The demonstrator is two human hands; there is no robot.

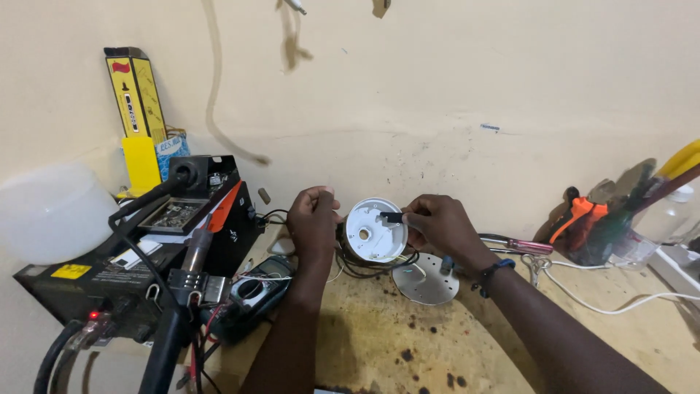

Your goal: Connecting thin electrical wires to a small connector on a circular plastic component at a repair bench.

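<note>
Both hands are raised above the middle of the counter (379,343), near the wall. The left hand (313,219) is curled shut on the left rim of a white round housing (373,232), its open inside turned toward the camera. The right hand (437,222) pinches a small black part (391,217) between thumb and forefinger, holding it against the upper right of the housing; the other fingers (417,235) curl behind the rim. Dark wires (364,264) hang from the housing down to the counter. Just below it lies a metal disc (426,281). A multimeter (251,295) lies near the left forearm, beside a black station (146,255) at the left edge. A tool cup (594,233) stands toward the right edge, with a white cable (612,306) trailing past it.
</note>
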